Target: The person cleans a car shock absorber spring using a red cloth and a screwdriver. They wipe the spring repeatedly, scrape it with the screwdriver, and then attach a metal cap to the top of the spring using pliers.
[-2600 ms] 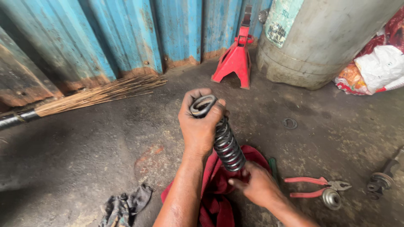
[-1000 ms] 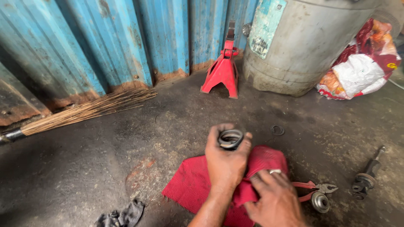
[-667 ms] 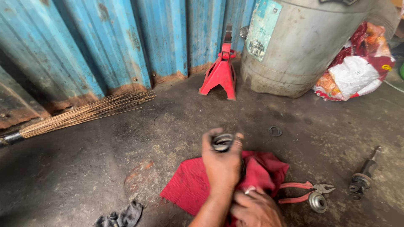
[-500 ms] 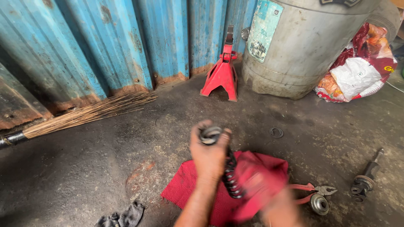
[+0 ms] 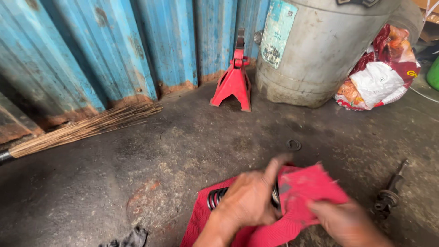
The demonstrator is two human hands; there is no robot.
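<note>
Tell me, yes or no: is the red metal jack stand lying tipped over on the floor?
No. The red metal jack stand stands upright on its splayed legs by the blue corrugated wall.

Stained concrete floor (image 5: 114,183), carrying: red jack stand (image 5: 233,80) standing upright near the corrugated wall; grey drum (image 5: 320,50) sitting beside it; straw broom (image 5: 82,130) lying flat at left; small metal ring (image 5: 293,145); red cloth (image 5: 256,228) spreading at bottom; dark rag (image 5: 132,238); bulging printed sack (image 5: 379,75); dark metal strut part (image 5: 391,192) lying at right.
</note>
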